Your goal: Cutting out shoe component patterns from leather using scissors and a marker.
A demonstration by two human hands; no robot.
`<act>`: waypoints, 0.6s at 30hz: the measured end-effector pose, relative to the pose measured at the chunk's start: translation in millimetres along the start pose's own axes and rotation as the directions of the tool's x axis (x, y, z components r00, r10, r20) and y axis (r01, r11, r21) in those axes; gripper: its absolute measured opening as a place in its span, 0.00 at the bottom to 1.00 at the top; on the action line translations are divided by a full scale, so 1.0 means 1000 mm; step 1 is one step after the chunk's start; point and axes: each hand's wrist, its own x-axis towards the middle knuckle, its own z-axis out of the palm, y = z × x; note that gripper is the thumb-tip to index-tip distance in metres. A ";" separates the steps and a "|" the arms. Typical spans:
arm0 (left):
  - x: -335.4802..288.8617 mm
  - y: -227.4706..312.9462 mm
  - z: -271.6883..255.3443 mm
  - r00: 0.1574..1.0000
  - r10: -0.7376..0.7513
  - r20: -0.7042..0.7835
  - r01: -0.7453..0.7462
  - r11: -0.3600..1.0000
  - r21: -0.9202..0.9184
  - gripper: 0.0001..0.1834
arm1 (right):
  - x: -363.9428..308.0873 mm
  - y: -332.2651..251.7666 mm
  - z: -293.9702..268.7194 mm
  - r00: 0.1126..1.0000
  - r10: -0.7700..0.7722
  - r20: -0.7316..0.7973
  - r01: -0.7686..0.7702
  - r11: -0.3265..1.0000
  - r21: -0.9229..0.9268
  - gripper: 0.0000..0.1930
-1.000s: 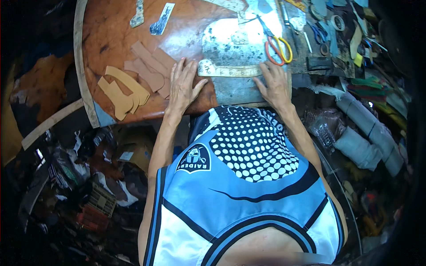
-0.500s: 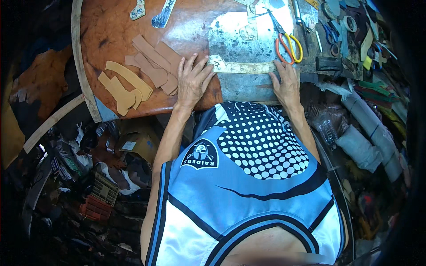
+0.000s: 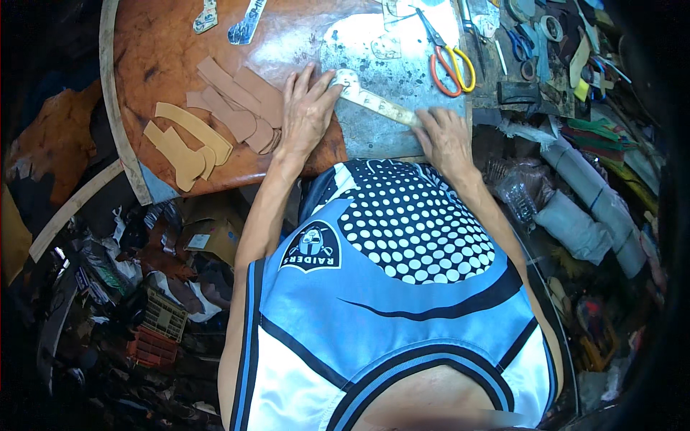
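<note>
A long pale pattern template [image 3: 384, 109] with a rounded, wider left end and handwritten marks lies slantwise on the grey metal sheet [image 3: 374, 147]. My left hand [image 3: 307, 111] is open, fingers stretched out on the table, fingertips against the template's rounded end. At the other end, my right hand [image 3: 447, 140] has its fingers closed on the narrow tip. Pinkish-tan leather pieces [image 3: 241, 108] lie overlapping just left of my left hand. Farther left are several yellowish-tan leather pieces [image 3: 188, 147].
Scissors [image 3: 449, 68] with one red and one yellow handle lie beyond my right hand. More scissors [image 3: 519, 47], tape rolls [image 3: 551, 29] and a black block [image 3: 519, 93] crowd the right side. Two patterned templates [image 3: 246, 25] lie at the back. Rolled material [image 3: 600, 194] stands lower right.
The template has turned from nearly level to slanted, its right end now nearer me. My right hand has moved toward me and its fingers have curled in. The whole view has shifted slightly.
</note>
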 end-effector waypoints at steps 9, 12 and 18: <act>-0.020 0.038 0.022 0.990 -0.139 0.002 0.139 0.989 -0.049 0.24 | -0.022 -0.003 0.016 0.986 0.021 -0.166 -0.002 0.993 0.114 0.18; -0.026 0.039 0.025 0.984 -0.181 0.001 0.180 0.982 -0.063 0.25 | -0.022 -0.002 0.013 0.988 -0.008 -0.154 0.026 0.993 0.118 0.18; -0.027 0.038 0.026 0.985 -0.174 0.000 0.174 0.983 -0.056 0.25 | -0.021 0.000 0.013 0.989 -0.037 -0.146 0.052 0.994 0.097 0.19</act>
